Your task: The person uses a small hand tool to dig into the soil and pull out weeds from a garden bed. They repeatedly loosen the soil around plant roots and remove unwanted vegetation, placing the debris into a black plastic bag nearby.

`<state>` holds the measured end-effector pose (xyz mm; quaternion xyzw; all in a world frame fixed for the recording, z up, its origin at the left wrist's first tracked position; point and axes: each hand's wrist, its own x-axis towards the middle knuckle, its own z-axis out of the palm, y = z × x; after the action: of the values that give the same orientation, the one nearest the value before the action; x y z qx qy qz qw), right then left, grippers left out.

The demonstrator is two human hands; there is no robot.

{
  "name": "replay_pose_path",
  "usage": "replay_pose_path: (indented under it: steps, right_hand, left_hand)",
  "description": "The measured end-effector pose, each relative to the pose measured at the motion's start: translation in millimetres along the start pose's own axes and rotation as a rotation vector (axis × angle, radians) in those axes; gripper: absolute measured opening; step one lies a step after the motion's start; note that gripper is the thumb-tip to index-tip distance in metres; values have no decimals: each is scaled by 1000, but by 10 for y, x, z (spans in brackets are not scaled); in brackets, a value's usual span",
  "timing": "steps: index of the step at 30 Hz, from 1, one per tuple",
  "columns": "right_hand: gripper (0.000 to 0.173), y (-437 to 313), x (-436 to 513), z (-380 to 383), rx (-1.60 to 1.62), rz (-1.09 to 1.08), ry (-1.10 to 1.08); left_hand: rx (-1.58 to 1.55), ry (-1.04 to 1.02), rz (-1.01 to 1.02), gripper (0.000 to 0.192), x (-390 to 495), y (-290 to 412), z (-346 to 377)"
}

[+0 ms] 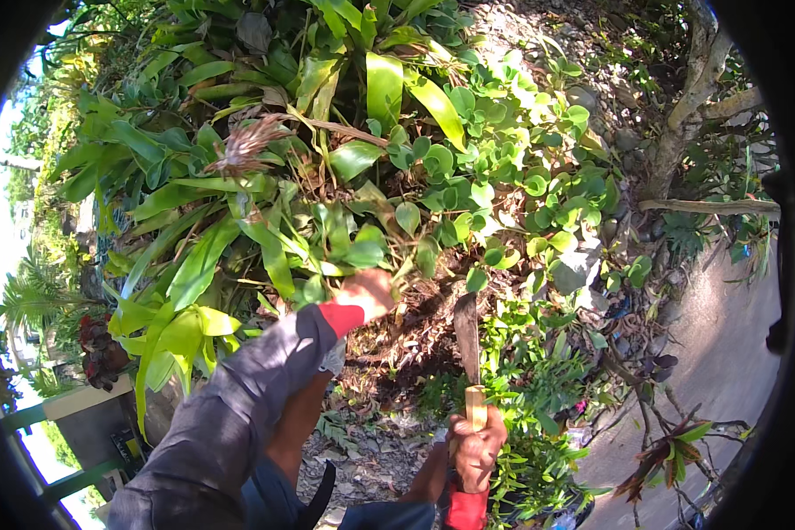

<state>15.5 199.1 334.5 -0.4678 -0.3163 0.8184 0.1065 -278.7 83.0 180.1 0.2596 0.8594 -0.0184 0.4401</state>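
My right hand (478, 445) grips the light wooden handle (476, 405) of a bolo knife, and its dark, worn blade (468, 334) points away from me over the ground. Among the leaves, my left hand (369, 293) reaches out in a grey sleeve with a red cuff. It is blurred and touches or sits right beside green leafy stems (364, 252); whether the fingers close on them I cannot tell. Round-leaved plants (474, 182) spread beyond the blade. Brown leaf litter and bare soil (404, 344) lie between my hands.
Large strap-leaved bromeliads (202, 258) fill the left and far side. A tree trunk (679, 132) stands at the far right beside a paved path (715, 318). Low leafy plants (536, 391) border my right hand. A green metal railing (73, 487) is at lower left.
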Motion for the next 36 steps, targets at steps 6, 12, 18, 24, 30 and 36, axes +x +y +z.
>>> replay_pose_path:
  steps: [6,12,18,24,30,36]
  right_hand:
    - [32,-90,-18,-304,-284,35,178]
    - [38,-141,-227,-523,-397,4,171]
    - [42,-297,-830,-362,-518,-11,-109]
    - [39,-693,-1437,-290,-541,9,-323]
    - [32,-1003,-1926,-508,-817,-13,-419]
    - [34,-1048,-2281,-730,-875,-33,-480]
  left_hand:
    - [-141,691,764,29,-291,29,967]
    - [-44,289,-79,22,-1838,-482,698]
    - [-37,411,155,14,-3410,-981,36]
    - [-124,576,-343,21,-5098,-1045,924]
    - [-378,787,-686,24,-6400,-1167,1738]
    - [-436,923,-877,30,-7129,-1286,2172]
